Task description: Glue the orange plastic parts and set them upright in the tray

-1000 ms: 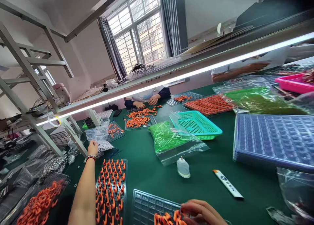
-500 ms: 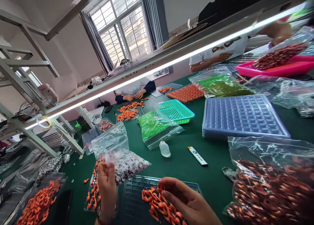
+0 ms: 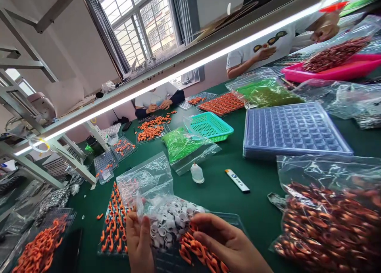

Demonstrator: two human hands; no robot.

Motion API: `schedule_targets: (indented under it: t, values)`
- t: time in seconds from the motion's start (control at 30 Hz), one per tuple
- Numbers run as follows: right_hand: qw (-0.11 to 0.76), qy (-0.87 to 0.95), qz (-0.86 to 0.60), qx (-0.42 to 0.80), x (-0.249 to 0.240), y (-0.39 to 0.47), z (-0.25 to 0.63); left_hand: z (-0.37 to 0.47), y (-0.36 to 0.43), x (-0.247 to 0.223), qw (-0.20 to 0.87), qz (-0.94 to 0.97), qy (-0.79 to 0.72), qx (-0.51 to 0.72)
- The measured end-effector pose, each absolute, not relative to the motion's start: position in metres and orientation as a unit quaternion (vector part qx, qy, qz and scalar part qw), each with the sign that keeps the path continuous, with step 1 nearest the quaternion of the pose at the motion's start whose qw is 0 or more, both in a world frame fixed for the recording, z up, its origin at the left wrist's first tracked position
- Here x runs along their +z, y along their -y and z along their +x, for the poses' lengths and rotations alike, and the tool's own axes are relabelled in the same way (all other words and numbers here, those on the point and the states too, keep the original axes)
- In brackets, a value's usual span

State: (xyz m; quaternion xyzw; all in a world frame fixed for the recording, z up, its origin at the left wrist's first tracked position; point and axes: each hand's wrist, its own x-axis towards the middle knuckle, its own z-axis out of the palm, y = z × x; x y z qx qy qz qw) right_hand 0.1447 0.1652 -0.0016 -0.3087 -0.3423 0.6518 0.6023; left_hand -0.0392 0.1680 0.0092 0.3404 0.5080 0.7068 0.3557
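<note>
Bag of rings (image 3: 169,221) pinched between both hands' fingers (image 3: 143,229).

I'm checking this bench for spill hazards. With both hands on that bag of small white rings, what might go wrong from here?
1. The left hand and right hand hold the clear bag of white rings above the tray of orange hooks; if its mouth is open, rings may scatter among them.
2. The orange hooks under the right hand lie loose, so a sweep may knock them off the tray.
3. The small bottle stands just beyond the bag and may tip.
</note>
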Motion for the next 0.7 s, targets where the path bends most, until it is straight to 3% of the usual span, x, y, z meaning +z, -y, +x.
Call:
schedule_targets:
  t: [0.23, 0.7]
  values:
    - [0.593, 0.351, -0.329, 0.646, -0.003, -0.163, 0.145, -0.039, -0.168, 0.007, 0.417, 0.305, -0.497, 0.697]
    - [0.604, 0.353, -0.337, 0.63, -0.004, -0.163, 0.145, -0.037, -0.164, 0.012, 0.395, 0.325, -0.495, 0.702]
